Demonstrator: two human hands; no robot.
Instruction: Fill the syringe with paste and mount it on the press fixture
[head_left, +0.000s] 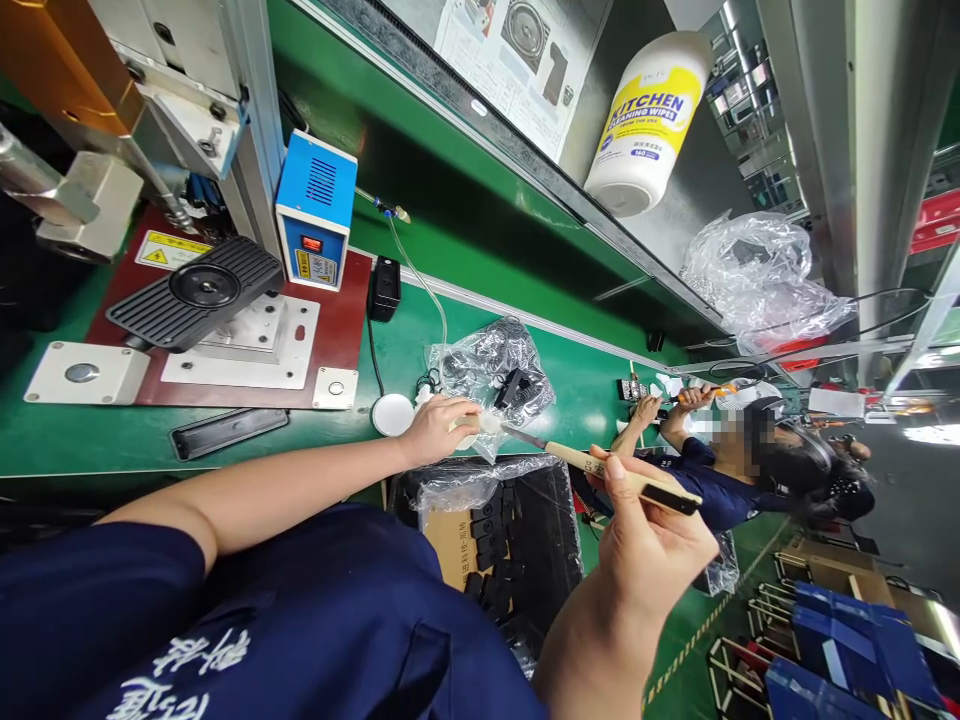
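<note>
My right hand grips a slim tool with a cream handle, a black patch near its rear and a narrow metal shaft. The shaft points left toward my left hand, whose fingers are closed on a small whitish piece. Tool and piece meet there, but how they join is too small to make out. Just beyond lies a clear plastic bag with black parts in it. A round white disc rests beside my left wrist.
At left, a press fixture bears a black ribbed speaker panel. Next to it stands a blue control box. A lined bin of black parts sits below my hands. A wipes canister stands on the shelf. A co-worker works at right.
</note>
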